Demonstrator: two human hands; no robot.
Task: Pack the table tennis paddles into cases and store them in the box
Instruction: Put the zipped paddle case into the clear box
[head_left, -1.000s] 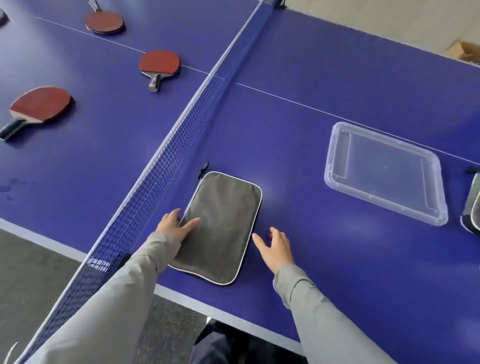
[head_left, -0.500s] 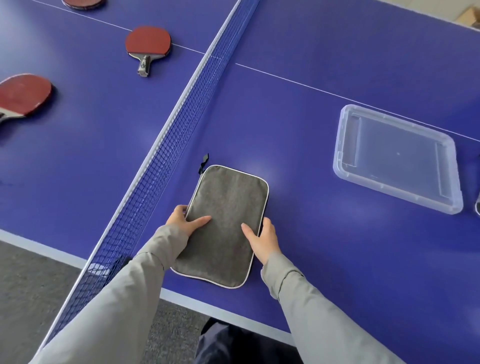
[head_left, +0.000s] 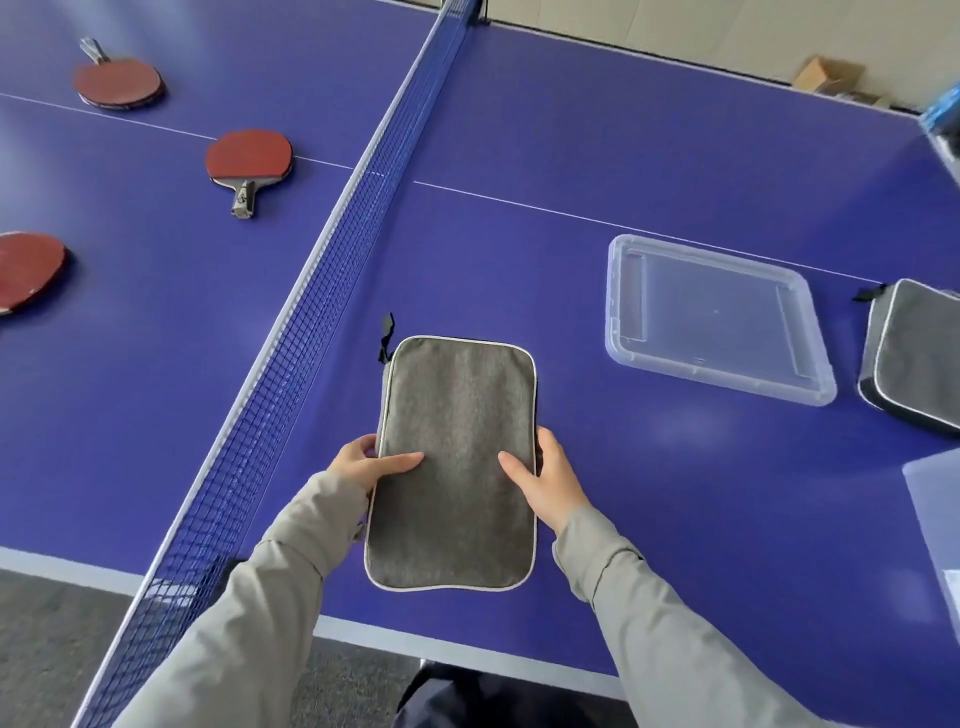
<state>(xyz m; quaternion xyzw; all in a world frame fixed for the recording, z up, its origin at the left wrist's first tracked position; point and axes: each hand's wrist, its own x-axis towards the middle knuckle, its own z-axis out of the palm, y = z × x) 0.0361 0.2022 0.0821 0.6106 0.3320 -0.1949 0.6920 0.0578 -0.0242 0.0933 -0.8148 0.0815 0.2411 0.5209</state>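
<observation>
**Case gripped at both edges, ready to lift**

Blue table tennis table (head_left: 571, 130) fills the view, split by its net (head_left: 322, 291), with grey carpet below the near edge. Half a second ago the left hand (head_left: 363, 462) lay on the grey case (head_left: 457, 457) and the right hand (head_left: 550, 483) had just reached its side; a second ago the right hand was still apart from it. Now each hand clasps a long edge, thumb on top and fingers curled round the side. The case's near end hangs past the table edge, so it looks to be coming up off the table, probably to be opened or carried.

That case is flat, rectangular, grey fabric with pale piping and rounded corners, a dark zip pull (head_left: 385, 338) at its far left corner. Whether it holds a paddle I cannot tell. Three red paddles (head_left: 249, 158) lie beyond the net, unpacked. To the right sit a clear plastic lid or tray (head_left: 618, 291) and, just beyond that, a second grey case (head_left: 914, 353). Most of the packing seems yet to be done.
</observation>
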